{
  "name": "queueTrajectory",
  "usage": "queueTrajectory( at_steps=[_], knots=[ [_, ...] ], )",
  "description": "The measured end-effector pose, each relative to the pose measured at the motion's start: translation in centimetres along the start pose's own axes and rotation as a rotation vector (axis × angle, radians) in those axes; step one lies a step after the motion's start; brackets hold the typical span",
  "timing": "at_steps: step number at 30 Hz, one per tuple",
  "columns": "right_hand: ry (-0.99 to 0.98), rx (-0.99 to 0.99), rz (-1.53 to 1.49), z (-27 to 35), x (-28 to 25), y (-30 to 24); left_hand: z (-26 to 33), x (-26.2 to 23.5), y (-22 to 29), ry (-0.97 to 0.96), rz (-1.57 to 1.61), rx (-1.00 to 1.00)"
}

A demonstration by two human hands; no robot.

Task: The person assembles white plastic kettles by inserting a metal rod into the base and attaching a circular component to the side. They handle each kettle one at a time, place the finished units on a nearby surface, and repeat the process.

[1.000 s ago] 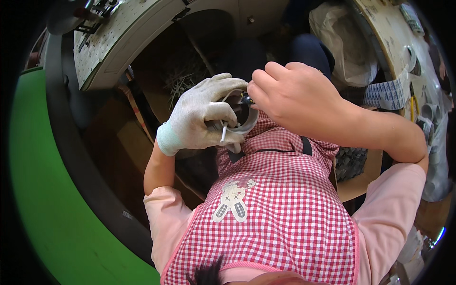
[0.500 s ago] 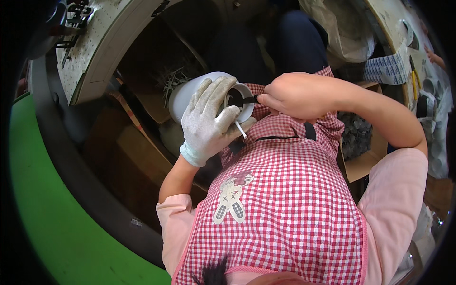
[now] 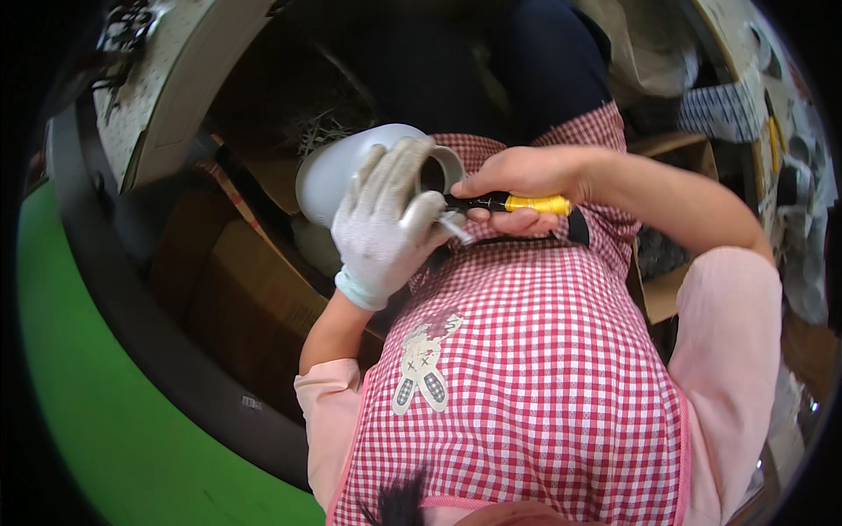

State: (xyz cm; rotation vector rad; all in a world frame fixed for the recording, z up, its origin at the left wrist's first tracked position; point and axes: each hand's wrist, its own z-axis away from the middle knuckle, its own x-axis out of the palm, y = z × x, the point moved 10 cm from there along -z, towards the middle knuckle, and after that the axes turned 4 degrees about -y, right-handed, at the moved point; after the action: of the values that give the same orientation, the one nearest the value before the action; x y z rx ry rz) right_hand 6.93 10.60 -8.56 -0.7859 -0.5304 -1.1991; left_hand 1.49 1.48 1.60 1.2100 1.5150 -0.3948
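Note:
My left hand (image 3: 383,221), in a whitish glove, is closed round a white plastic pipe fitting (image 3: 331,175) resting by my lap. Its round open end, with a thick rim and a dark inside, faces right. A short white strip (image 3: 456,230), blurred, sticks out by the left thumb. My bare right hand (image 3: 522,175) grips a hand tool (image 3: 537,204) with a yellow-wrapped handle and a black front part. The tool's front end lies close to the fitting's opening; its tip is hidden, and I cannot tell whether it touches the rim.
A cardboard box (image 3: 671,285) with grey pieces stands to the right. Thin white scraps (image 3: 320,131) lie beyond the fitting. A white worktable (image 3: 180,96) is at the far left, above a green surface (image 3: 114,368). A cluttered bench (image 3: 745,53) runs along the right.
My right hand has turned, so the tool's yellow handle now shows, pointing right. The white strip by the left thumb has shifted and blurred. My left hand keeps its hold.

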Motion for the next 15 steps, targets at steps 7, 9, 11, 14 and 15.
queueTrajectory(
  at_steps=[7,9,11,14,15],
  knots=[
    [0.393,-0.781,-0.138,10.8,-7.3,-7.3,3.8,-11.4,-9.6,0.689,-0.02,-0.36],
    [0.778,-1.014,0.065,19.2,-14.1,-8.3,4.7,-12.7,-9.6,0.807,0.089,-0.215],
    [1.136,-1.082,0.29,28.9,-21.3,-8.1,4.8,-12.7,-10.4,0.705,-0.153,-0.375],
    [2.343,-0.401,1.602,42.9,-28.0,-7.4,5.0,-12.5,-12.0,0.791,-0.063,-0.487],
    [2.341,-0.065,1.602,45.9,-33.2,-5.6,4.8,-12.9,-11.5,0.891,0.037,-0.367]
  ],
)
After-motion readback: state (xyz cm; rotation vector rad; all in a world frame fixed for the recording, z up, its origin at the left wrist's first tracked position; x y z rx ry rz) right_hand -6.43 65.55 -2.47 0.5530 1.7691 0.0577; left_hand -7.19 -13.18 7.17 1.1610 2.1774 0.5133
